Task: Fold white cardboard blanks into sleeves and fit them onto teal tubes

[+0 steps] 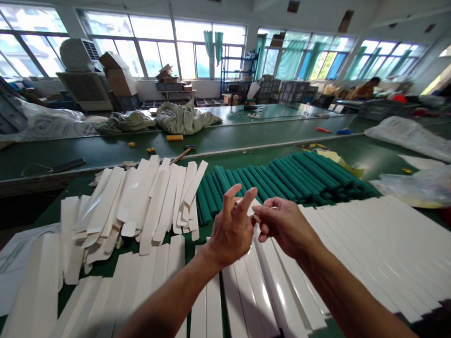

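A long, narrow white carton [275, 287] lies lengthwise in front of me, its far end between my hands. My right hand [283, 226] is closed, thumb and fingers pinching at that end, probably on a flap. My left hand [233, 227] curls around the left side of the same end, index and middle fingers raised; its thumb is hidden. More flat white cartons [238, 290] lie beneath and beside it. Just beyond my hands is a stack of dark green ribbed rods [270, 176].
To the left is a loose pile of white cartons [144, 200] with open flaps. Overlapping flat cartons [380, 242] cover the right side. A hammer [183, 154], a yellow block [174, 137] and crumpled cloth [186, 117] lie farther back. Clear plastic bags [421, 187] lie at right.
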### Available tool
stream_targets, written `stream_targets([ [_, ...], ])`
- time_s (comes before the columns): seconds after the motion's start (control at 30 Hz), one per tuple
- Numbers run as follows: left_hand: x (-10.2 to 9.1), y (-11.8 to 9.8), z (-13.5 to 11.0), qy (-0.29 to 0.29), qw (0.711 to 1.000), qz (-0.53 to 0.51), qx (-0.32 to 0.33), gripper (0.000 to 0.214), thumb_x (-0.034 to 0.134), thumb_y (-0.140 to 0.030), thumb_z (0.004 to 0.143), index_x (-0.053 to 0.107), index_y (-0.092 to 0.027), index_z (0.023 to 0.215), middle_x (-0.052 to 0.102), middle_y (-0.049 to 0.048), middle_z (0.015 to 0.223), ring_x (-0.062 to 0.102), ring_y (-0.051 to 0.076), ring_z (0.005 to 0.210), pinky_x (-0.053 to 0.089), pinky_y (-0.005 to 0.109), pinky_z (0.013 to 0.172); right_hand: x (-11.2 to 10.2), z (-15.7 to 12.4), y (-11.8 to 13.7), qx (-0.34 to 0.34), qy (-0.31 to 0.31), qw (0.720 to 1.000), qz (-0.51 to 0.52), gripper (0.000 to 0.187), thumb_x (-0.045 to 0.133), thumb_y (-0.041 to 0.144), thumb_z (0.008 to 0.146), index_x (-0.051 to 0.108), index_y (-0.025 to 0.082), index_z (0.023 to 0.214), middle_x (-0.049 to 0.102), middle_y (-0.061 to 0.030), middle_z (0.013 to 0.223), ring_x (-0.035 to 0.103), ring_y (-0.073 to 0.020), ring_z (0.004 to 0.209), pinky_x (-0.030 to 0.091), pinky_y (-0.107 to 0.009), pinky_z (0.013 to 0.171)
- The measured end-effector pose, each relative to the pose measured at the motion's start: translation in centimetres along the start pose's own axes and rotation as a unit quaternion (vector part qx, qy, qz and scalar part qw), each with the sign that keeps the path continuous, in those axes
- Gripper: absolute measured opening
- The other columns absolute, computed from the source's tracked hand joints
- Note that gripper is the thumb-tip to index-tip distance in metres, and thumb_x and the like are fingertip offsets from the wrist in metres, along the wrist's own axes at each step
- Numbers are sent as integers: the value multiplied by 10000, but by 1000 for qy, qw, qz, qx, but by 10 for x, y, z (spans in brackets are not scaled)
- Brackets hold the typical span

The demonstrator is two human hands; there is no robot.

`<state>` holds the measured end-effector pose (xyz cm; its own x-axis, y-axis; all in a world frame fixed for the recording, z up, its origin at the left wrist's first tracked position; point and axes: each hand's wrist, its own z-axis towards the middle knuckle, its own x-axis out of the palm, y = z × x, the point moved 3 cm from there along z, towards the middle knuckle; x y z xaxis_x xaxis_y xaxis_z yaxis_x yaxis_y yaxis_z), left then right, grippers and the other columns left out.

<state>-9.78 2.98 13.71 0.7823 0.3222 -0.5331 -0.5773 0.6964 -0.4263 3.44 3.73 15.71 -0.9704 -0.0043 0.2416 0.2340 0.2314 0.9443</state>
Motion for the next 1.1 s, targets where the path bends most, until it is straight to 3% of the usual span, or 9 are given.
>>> stream_targets([
  [0.1, -4, 4, 2, 39, 999, -34, 14, 466, 519, -127, 853, 497, -169, 1316, 490, 169, 1336, 570, 243, 1131, 520, 429, 968, -1, 1, -2, 8, 9, 1000, -4, 563, 884, 451, 505, 423, 190, 697, 619, 3, 573, 499, -94, 367, 500, -259, 348],
  [0.3, -9, 23, -6, 80, 987, -138, -28, 431, 541, -268, 902, 514, -200, 1326, 581, 106, 1277, 553, 211, 1152, 526, 365, 958, -12, 15, -44, -109, -79, 973, -188, 494, 675, 639, 715, 472, 200, 815, 487, 63, 473, 413, -103, 337, 372, -235, 339],
  [0.47, -3, 41, -7, 40, 985, -137, -99, 403, 525, -335, 941, 524, -215, 1326, 583, 110, 1295, 584, 191, 1073, 541, 334, 893, -10, 35, -105, -249, -108, 807, -525, 404, 626, 517, 758, 537, 169, 944, 628, -115, 874, 595, -240, 787, 450, -307, 604],
  [0.57, -4, 54, -14, 47, 978, -168, -117, 543, 541, -404, 929, 397, -248, 1429, 511, 125, 1392, 577, 211, 1129, 517, 378, 945, -13, 46, -129, -223, -103, 760, -602, 402, 610, 454, 758, 528, 133, 986, 627, -165, 940, 597, -282, 859, 447, -338, 666],
  [0.7, -19, 69, -94, 31, 944, -150, -292, 855, 573, -508, 881, 90, -227, 1528, 370, 193, 1493, 511, 275, 1272, 452, 476, 1029, -39, 50, -120, -140, -135, 767, -612, 406, 538, 502, 798, 522, 131, 960, 637, -117, 852, 614, -253, 763, 408, -308, 628],
  [0.8, -19, 62, -200, 82, 888, -84, -445, 826, 548, -486, 882, 139, -155, 1518, 400, 205, 1473, 482, 296, 1314, 414, 482, 1072, -64, 47, -111, -73, -125, 775, -615, 457, 523, 579, 784, 534, 138, 900, 645, -108, 807, 615, -245, 720, 389, -294, 578],
  [0.9, 6, 46, -285, 142, 840, 0, -524, 834, 559, -446, 853, 220, -26, 1488, 263, 249, 1546, 266, 341, 1446, 269, 478, 1175, -75, 43, -123, 7, -71, 786, -614, 450, 523, 592, 777, 555, 143, 781, 658, -123, 772, 617, -233, 687, 397, -289, 556],
  [1.0, 44, 39, -311, 125, 824, 26, -552, 745, 471, -390, 896, 256, 47, 1460, 279, 268, 1532, 291, 324, 1439, 266, 438, 1184, -61, 37, -149, 82, -5, 812, -579, 462, 492, 583, 808, 565, 139, 703, 658, -123, 677, 618, -205, 608, 420, -285, 557],
  [1.1, 59, 48, -297, 93, 825, 50, -555, 590, 325, -337, 966, 328, 4, 1447, 364, 214, 1510, 365, 269, 1410, 355, 392, 1139, -29, 32, -170, 112, 56, 823, -555, 468, 476, 574, 832, 568, 127, 729, 666, -129, 660, 625, -189, 566, 429, -272, 542],
])
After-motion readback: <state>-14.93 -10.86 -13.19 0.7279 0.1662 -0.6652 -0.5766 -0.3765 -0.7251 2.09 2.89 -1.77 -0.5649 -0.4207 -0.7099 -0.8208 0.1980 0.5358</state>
